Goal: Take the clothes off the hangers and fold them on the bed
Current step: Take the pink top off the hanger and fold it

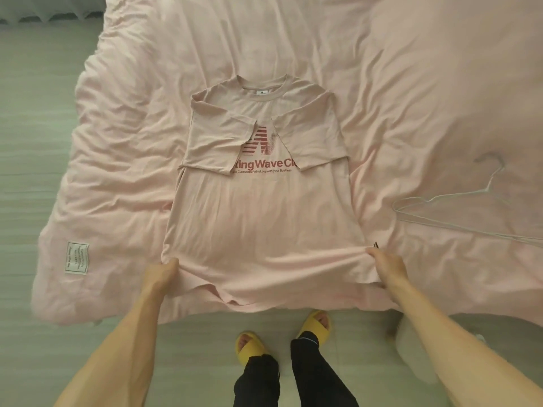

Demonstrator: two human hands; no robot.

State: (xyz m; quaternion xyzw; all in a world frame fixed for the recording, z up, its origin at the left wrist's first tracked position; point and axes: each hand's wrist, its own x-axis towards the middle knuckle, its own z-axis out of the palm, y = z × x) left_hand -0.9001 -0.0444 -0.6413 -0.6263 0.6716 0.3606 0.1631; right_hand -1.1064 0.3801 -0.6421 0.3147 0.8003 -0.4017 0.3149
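A pink T-shirt (261,224) with a red printed logo lies face up on the pink bed cover (123,177), collar at the far end. Both sleeves are folded inward over its chest. My left hand (163,273) grips the hem's left corner. My right hand (386,267) grips the hem's right corner. The hem sits near the bed's front edge and is bunched between my hands. A thin wire hanger (458,207) lies bare on the cover to the right of the shirt.
The pink cover is wrinkled and carries a white label (77,257) at its front left corner. Grey floor (32,160) runs along the left side and in front of the bed. My feet in yellow slippers (316,323) stand close to the bed's edge.
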